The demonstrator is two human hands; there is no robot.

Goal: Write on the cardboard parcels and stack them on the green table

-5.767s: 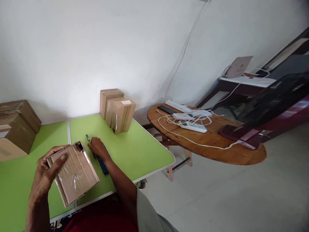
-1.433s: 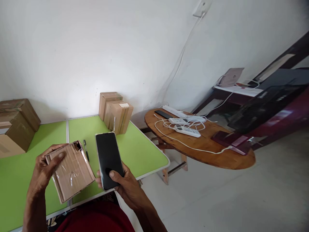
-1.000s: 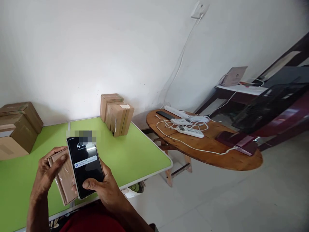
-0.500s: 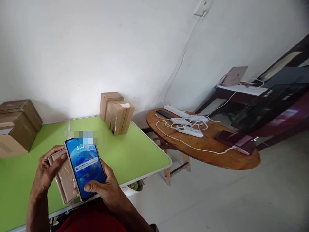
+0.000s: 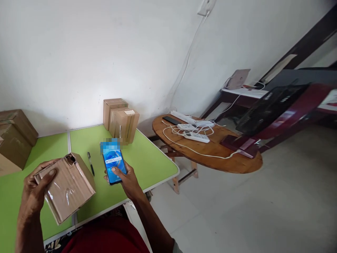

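Note:
My left hand (image 5: 33,191) grips a small brown cardboard box (image 5: 67,188) wrapped in clear tape, torn at its top corner, above the near edge of the green table (image 5: 150,163). My right hand (image 5: 126,179) holds a phone (image 5: 114,165) with a lit blue screen, thumb on the glass, out over the table to the right of the box. A black pen (image 5: 90,163) lies on the table between the box and the phone.
Three upright cardboard boxes (image 5: 121,121) stand at the table's far right corner, and larger boxes (image 5: 13,138) are stacked at the left. A round wooden table (image 5: 237,163) to the right carries white power strips (image 5: 193,131) and cables. Dark furniture (image 5: 279,105) stands beyond it.
My right hand left the pen on the table, picked up the phone and lit its screen close in front of the box. It has now moved the phone right and away from the box.

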